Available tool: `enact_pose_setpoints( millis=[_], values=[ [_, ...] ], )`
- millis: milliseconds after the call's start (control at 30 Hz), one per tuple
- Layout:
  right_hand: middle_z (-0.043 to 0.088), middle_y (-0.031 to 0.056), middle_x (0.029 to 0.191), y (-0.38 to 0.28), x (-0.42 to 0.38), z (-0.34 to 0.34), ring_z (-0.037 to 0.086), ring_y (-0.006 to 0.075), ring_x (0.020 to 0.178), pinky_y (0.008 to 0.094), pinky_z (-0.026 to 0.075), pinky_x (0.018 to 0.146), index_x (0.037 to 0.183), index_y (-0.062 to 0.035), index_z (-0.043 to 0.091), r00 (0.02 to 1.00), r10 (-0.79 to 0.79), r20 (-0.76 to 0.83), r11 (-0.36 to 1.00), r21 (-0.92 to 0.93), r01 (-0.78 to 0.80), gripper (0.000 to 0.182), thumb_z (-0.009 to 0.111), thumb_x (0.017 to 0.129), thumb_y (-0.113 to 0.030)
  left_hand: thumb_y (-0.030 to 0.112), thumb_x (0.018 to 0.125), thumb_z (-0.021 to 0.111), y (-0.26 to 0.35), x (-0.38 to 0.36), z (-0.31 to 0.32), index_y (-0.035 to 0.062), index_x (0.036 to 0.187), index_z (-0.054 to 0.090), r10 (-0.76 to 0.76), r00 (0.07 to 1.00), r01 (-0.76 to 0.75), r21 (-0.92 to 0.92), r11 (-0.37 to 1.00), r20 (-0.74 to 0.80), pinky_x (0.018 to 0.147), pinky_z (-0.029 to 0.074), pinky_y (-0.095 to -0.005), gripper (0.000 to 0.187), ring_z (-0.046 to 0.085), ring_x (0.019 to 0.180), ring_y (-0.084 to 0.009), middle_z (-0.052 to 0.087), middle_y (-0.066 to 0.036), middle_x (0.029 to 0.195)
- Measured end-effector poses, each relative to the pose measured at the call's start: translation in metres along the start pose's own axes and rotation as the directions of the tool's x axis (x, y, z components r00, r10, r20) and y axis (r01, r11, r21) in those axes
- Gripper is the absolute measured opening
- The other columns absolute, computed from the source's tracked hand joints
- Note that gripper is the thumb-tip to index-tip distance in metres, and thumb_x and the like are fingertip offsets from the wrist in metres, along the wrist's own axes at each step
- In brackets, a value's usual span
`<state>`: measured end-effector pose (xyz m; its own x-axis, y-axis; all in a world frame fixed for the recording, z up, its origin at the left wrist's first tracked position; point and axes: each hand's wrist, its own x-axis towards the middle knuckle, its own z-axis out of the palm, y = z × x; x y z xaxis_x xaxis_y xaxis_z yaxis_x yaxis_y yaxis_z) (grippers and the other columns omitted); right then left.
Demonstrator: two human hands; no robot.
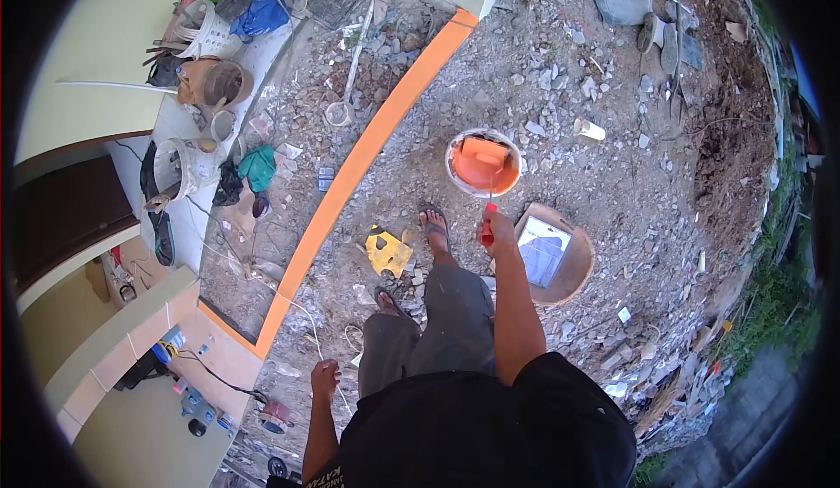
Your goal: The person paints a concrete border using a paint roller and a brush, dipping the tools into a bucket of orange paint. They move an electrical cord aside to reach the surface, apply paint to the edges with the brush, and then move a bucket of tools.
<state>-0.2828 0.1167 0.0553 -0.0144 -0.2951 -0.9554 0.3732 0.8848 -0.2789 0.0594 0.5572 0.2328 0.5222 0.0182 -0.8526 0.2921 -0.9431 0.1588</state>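
My right hand [499, 231] is closed around the red handle of a paint roller [484, 150]. The roller's head is coated orange and rests inside a white-rimmed bucket [450, 169] holding orange paint. Beside that hand, a round brown basin [579, 271] on the ground has a white rectangular sheet or panel [543, 252] lying in it. Down at my left side hangs my left hand [325, 379], its fingers curled, with nothing visible in them. A pale cord [306, 315] runs close by it. Left of the bucket, a low wall with an orange top [363, 147] curves away.
Rubble covers the ground around my feet [435, 225]. A torn yellow piece [386, 252] lies near them, and a pale cylinder [590, 128] lies beyond the bucket. Baskets [210, 33] and buckets [229, 84] line a tiled ledge at left. A long-handled scoop [339, 113] lies behind the wall.
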Motion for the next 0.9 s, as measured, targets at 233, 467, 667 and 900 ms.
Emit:
enact_pose_setpoints(
  millis=[233, 467, 667, 900],
  values=[
    [0.043, 0.0002, 0.060, -0.005, 0.039, -0.007, 0.043, 0.0155, 0.044, 0.0321, 0.035, 0.040, 0.086, -0.0086, 0.054, 0.999, 0.044, -0.010, 0.999, 0.011, -0.044, 0.007, 0.060, 0.087, -0.006, 0.031, 0.093, 0.064, -0.008, 0.000, 0.023, 0.0046, 0.118, 0.062, -0.005, 0.998, 0.004, 0.006, 1.000, 0.059, 0.070, 0.053, -0.0352, 0.037, 0.067, 0.085, -0.0211, 0.067, -0.010, 0.099],
    [0.045, 0.0011, 0.064, -0.031, -0.004, 0.008, 0.046, 0.0141, 0.048, 0.0262, 0.037, 0.039, 0.089, -0.0100, 0.048, 0.993, 0.116, 0.029, 0.990, -0.088, -0.113, 0.009, 0.058, 0.089, -0.010, 0.028, 0.088, 0.068, -0.039, 0.006, 0.029, 0.0005, 0.105, 0.068, 0.088, 0.996, -0.091, -0.072, 0.993, -0.034, 0.064, 0.052, -0.0319, 0.033, 0.067, 0.073, -0.0178, 0.070, -0.010, 0.086],
    [0.047, 0.0007, 0.065, -0.048, 0.026, -0.024, 0.050, 0.0103, 0.049, 0.0213, 0.041, 0.039, 0.099, -0.0091, 0.050, 0.945, 0.114, 0.306, 0.992, -0.088, -0.091, 0.008, 0.052, 0.091, -0.011, 0.034, 0.087, 0.071, -0.024, -0.007, 0.029, 0.0009, 0.100, 0.071, 0.157, 0.984, -0.148, 0.099, 0.984, -0.087, 0.074, 0.054, -0.0347, 0.036, 0.070, 0.080, -0.0206, 0.073, -0.014, 0.092],
    [0.039, -0.0040, 0.057, -0.048, 0.040, 0.007, 0.041, 0.0069, 0.047, 0.0209, 0.037, 0.039, 0.081, -0.0119, 0.050, 0.963, 0.199, 0.182, 0.974, -0.142, -0.175, 0.013, 0.059, 0.085, -0.004, 0.042, 0.084, 0.070, -0.018, -0.005, 0.041, 0.0051, 0.101, 0.072, 0.275, 0.952, -0.253, 0.162, 0.954, -0.133, 0.089, 0.053, -0.0393, 0.041, 0.069, 0.100, -0.0304, 0.072, -0.014, 0.104]
  ],
)
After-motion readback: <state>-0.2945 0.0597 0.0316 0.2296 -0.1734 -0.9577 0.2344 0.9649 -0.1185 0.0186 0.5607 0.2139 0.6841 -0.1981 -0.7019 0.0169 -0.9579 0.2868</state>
